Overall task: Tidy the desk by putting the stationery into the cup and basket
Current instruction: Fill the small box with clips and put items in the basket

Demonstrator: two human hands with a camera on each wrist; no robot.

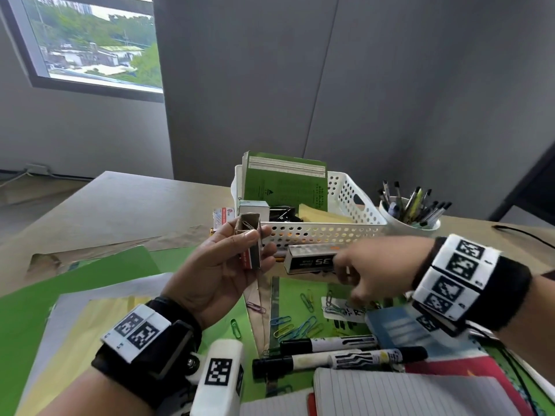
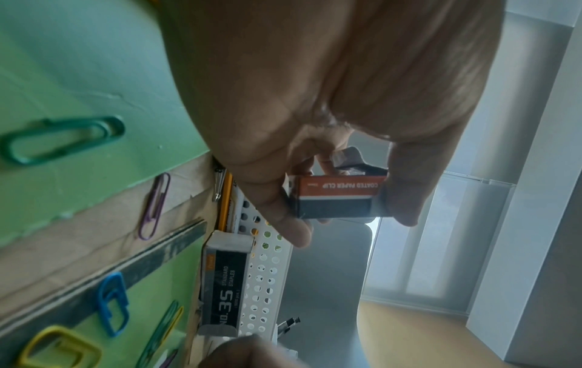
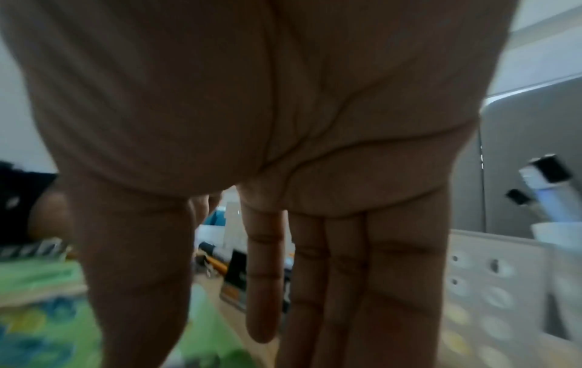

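My left hand (image 1: 228, 265) (image 2: 315, 99) grips a small red and black paper clip box (image 1: 250, 247) (image 2: 337, 199), held upright in front of the white perforated basket (image 1: 321, 232). Its top end is open and a clip shows inside. My right hand (image 1: 369, 265) (image 3: 283, 124) hovers, blurred, with straight fingers and nothing in it, beside a staples box (image 1: 309, 259) (image 2: 225, 286) that lies against the basket's front wall. Several coloured paper clips (image 1: 297, 325) lie loose on the green sheet below it. A white cup (image 1: 399, 226) full of pens stands right of the basket.
The basket holds a green book (image 1: 285, 187), yellow notes and black binder clips. Black and white markers (image 1: 330, 345) and a lined notebook (image 1: 390, 391) lie at the near edge. Green and yellow sheets (image 1: 60, 310) cover the left of the desk.
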